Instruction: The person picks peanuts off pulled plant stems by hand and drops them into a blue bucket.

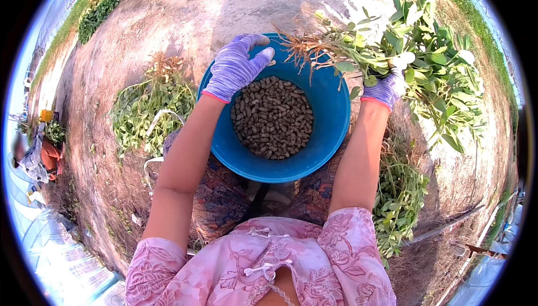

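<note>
A blue plastic tub [332,125] rests between my knees, its bottom covered by unshelled peanuts [273,117] with soil on them. My left hand [241,64], in a purple knit glove with pale fingertips, hovers over the tub's far left rim. Its fingers are apart and nothing shows in them. On the right, my right hand [384,87], gloved alike, grips a bundle of leafy peanut plants [437,62] by the stems. The bundle's brown roots [309,47] point left, above the far right rim, while the leaves spread out to the right.
Pulled peanut plants lie in one heap [155,108] left of the tub and another [399,196] beside my right arm. A person [35,159] sits at the far left near a yellow container [46,115]. A pole [445,224] lies on the bare soil at right.
</note>
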A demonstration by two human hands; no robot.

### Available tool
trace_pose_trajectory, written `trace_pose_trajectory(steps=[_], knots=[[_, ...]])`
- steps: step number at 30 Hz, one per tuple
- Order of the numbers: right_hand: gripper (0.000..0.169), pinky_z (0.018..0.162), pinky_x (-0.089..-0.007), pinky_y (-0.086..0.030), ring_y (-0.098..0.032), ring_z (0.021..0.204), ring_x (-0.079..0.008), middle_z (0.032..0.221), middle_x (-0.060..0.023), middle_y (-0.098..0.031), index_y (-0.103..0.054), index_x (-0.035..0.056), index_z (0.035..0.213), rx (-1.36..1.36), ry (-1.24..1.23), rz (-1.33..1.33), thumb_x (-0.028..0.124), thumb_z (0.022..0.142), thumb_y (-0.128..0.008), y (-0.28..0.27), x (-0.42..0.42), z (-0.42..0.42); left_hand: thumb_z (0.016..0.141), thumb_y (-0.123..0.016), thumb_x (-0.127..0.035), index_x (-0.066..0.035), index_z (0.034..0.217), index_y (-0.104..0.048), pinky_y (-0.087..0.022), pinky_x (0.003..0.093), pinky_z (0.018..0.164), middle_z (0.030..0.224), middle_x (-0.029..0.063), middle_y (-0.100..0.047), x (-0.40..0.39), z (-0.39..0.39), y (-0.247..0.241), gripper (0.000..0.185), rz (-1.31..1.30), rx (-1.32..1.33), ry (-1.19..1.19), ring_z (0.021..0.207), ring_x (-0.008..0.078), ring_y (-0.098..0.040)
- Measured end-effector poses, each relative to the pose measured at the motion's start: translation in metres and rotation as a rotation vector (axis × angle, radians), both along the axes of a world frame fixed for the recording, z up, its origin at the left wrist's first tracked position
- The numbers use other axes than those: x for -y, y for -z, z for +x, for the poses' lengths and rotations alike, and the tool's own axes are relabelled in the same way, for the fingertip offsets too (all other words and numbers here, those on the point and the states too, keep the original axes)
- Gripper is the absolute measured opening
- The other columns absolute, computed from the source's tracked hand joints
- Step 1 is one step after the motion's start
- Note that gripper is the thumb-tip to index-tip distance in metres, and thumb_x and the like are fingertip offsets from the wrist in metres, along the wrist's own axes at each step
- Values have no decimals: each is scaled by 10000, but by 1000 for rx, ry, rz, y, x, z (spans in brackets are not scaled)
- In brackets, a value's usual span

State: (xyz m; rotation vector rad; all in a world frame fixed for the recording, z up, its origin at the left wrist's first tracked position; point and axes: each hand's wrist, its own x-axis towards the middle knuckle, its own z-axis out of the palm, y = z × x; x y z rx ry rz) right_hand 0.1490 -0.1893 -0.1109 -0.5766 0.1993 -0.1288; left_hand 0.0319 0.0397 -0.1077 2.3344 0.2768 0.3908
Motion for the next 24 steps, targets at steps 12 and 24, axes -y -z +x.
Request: trace_pose_trajectory(steps=[12,24], knots=[[399,768,-356,-446,-521,896,-226,1023,-106,-506,-443,3,1073,375,-566,21,170,741,-589,0,-25,-25,609,-632,-191,-29,1118,-466,-418,313,821,1057,168,-517,24,10,13,560,137,208,171,951,273,-518],[224,415,-211,-390,-464,511,-98,629,-16,-499,-521,4,873,251,-536,-295,-31,654,-550,2,-5,-19,635,-532,30,11,1134,-453,-425,235,755,994,53,-548,17,1,-5,506,-750,-70,272,844,114,-512]])
